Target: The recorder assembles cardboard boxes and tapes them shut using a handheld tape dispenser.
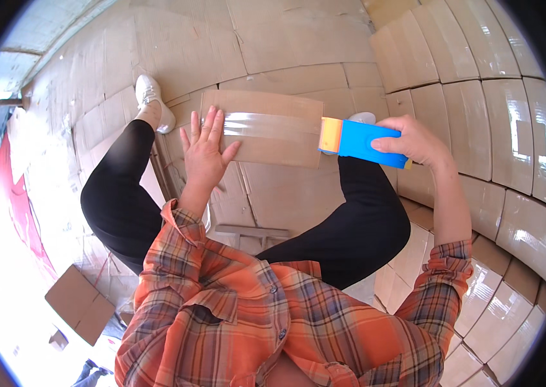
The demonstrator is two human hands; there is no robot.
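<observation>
In front of me, between my knees, is a cardboard box with a shiny strip of clear tape running along its top face. My left hand lies flat with fingers spread on the box's left end, over the end of the tape. My right hand is wrapped round a blue tape dispenser. The dispenser's orange-yellow front end meets the right edge of the box. My right palm and the far side of the dispenser are hidden.
Stacked cardboard boxes, some with shiny tape, line the right side. Flattened cardboard covers the floor. A brown cardboard piece lies at the lower left, near red sheeting. My white shoe rests at the far left.
</observation>
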